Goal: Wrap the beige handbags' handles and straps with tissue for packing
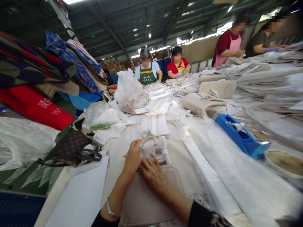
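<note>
A beige handbag (149,201) lies flat on the table in front of me. At its upper edge sits a bundle of pale strap (151,148), looped and wrapped in white material. My left hand (133,159) is closed at the left side of this bundle, its fingertips partly out of sight. From the right, my right hand (155,176) reaches across the bag's top, fingers bent against the strap's lower end and close to the left hand. What lies directly beneath the fingers is hidden.
White sheets (78,192) lie at left, long clear plastic sleeves (227,164) at right. Beyond them are a blue tape dispenser (241,135) and a round tub (284,162). A brown bag (71,146) sits left. Several people work behind piles of bag pieces.
</note>
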`<action>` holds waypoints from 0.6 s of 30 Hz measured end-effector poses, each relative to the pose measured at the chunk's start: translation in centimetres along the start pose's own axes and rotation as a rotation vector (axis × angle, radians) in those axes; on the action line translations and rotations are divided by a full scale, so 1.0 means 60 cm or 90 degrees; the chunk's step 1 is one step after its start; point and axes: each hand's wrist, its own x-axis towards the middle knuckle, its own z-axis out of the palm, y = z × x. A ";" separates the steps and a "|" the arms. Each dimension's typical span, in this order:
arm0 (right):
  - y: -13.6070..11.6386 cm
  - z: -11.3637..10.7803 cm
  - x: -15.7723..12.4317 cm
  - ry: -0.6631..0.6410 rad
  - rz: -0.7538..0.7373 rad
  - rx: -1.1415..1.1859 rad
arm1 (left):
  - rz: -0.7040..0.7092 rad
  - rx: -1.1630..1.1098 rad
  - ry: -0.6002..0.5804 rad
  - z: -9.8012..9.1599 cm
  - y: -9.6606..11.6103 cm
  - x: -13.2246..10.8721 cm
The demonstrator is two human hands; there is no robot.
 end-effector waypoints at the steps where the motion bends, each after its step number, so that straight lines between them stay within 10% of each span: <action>1: 0.001 0.000 0.000 0.003 0.001 0.003 | 0.002 -0.033 -0.058 0.008 0.011 0.022; 9: 0.009 0.005 -0.001 0.017 0.024 0.038 | -0.028 -0.061 -0.265 0.102 -0.002 0.110; 18: 0.018 0.011 0.004 0.020 0.022 0.037 | -0.003 -0.357 -0.321 0.081 -0.037 0.103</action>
